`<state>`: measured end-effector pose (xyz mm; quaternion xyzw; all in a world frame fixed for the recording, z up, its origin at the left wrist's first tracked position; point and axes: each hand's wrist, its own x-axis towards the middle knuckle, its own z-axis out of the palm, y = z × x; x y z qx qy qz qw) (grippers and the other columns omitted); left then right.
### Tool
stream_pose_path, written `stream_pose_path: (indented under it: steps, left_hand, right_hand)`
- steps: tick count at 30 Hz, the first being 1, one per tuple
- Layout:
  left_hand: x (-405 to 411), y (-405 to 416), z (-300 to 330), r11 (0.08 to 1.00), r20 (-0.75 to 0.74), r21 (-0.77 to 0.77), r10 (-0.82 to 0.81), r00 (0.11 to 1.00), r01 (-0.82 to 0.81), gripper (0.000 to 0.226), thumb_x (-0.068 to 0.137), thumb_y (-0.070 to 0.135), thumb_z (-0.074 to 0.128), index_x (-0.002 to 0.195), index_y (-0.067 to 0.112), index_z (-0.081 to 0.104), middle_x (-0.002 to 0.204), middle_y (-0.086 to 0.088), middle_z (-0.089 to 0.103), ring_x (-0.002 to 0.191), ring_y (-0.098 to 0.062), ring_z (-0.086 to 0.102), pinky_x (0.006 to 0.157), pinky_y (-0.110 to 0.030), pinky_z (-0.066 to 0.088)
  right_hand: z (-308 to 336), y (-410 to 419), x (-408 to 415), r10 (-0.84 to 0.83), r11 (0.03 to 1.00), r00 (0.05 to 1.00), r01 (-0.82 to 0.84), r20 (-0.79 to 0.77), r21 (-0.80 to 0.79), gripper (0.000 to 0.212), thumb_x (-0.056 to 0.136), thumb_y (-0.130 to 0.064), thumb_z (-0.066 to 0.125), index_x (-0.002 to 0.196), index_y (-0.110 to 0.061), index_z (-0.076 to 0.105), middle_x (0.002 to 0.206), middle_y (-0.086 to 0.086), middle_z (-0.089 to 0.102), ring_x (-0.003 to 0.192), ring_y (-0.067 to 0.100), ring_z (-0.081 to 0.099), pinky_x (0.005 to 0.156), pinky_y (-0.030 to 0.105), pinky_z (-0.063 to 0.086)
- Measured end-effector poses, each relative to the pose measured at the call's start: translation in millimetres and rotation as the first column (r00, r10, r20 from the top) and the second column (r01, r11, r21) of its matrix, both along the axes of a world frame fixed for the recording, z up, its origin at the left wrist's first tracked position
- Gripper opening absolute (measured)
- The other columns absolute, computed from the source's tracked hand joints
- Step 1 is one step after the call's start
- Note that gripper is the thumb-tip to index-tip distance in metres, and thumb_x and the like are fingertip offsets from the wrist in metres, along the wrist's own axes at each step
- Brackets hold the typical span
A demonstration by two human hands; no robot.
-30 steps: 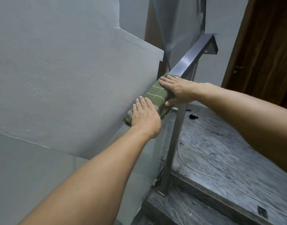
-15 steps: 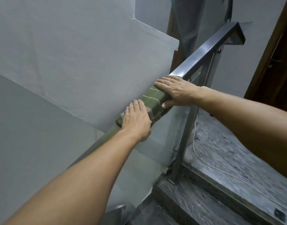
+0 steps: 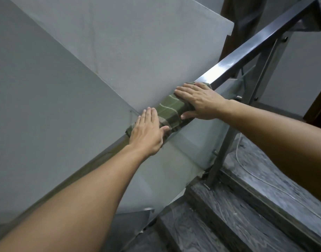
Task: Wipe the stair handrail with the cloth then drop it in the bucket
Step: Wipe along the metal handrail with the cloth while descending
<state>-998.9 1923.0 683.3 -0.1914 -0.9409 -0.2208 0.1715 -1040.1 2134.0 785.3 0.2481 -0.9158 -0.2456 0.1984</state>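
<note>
Bucket not in frame. Lower run of the handrail hidden behind the left forearm; its top end cut by the frame's upper right corner. Stair treads smeared by motion blur, grain unreadable. Glass panel under the rail hard to trace, edges only faintly visible. Green plaid cloth lies draped over the rail, wrapped across its top and down the near side, between the two hands; its far end pokes out past the right fingers, its lower end sits under the left palm. Left hand: flat, fingers straight and together pointing up the rail, palm pressed on the cloth, thumb splayed along the near side; not curled around anything. Right hand: fingers extended across the rail top over the cloth, thumb tucked beneath on the near side, so a loose clamp on cloth and rail. Both arms outstretched, the right reaching in from the right edge. Metal post stands just right of the hands. Thin white cord trails over the landing.
</note>
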Motion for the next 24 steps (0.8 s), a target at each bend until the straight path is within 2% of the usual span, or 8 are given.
stream_pose_path:
  steps: [6,12,20,24]
  left_hand:
    - [16,-30,-25,0.998,-0.022,0.004,0.057,0.998,-0.056,0.073,0.098,0.045,0.034,0.15,0.003,0.005,0.16,-0.015,0.011,0.148,-0.027,0.01,0.122,-0.037,0.009]
    - [31,-69,-53,0.995,-0.054,-0.034,0.092,0.994,-0.094,0.072,0.097,0.046,0.036,0.151,0.009,0.007,0.159,-0.01,0.017,0.146,-0.025,0.018,0.12,-0.036,0.012]
    - [52,-122,-97,0.99,-0.071,-0.044,0.134,0.988,-0.138,0.069,0.096,0.047,0.036,0.152,0.018,0.009,0.154,-0.007,0.028,0.14,-0.025,0.029,0.118,-0.039,0.023]
    - [63,-152,-120,0.985,-0.054,-0.051,0.162,0.985,-0.165,0.069,0.095,0.048,0.037,0.152,0.02,0.01,0.153,-0.007,0.03,0.14,-0.026,0.031,0.116,-0.041,0.025]
  right_hand:
    - [-24,-32,12,0.05,0.999,0.999,-0.05,0.007,-0.016,0.088,0.079,-0.075,0.038,0.148,-0.02,0.025,0.154,0.004,0.032,0.144,0.024,0.022,0.117,0.045,0.012]
    - [-47,-66,25,0.117,0.993,0.991,-0.116,0.061,-0.013,0.082,0.08,-0.076,0.026,0.147,-0.029,0.026,0.151,0.003,0.037,0.141,0.026,0.029,0.114,0.047,0.019]
    - [-80,-116,49,0.197,0.98,0.972,-0.197,0.129,-0.012,0.066,0.087,-0.064,0.028,0.148,-0.04,0.015,0.152,0.005,0.035,0.139,0.029,0.03,0.112,0.05,0.022]
    - [-95,-143,58,0.214,0.975,0.962,-0.222,0.172,0.032,0.064,0.088,-0.061,0.024,0.148,-0.04,0.016,0.155,0.005,0.029,0.141,0.029,0.029,0.112,0.048,0.021]
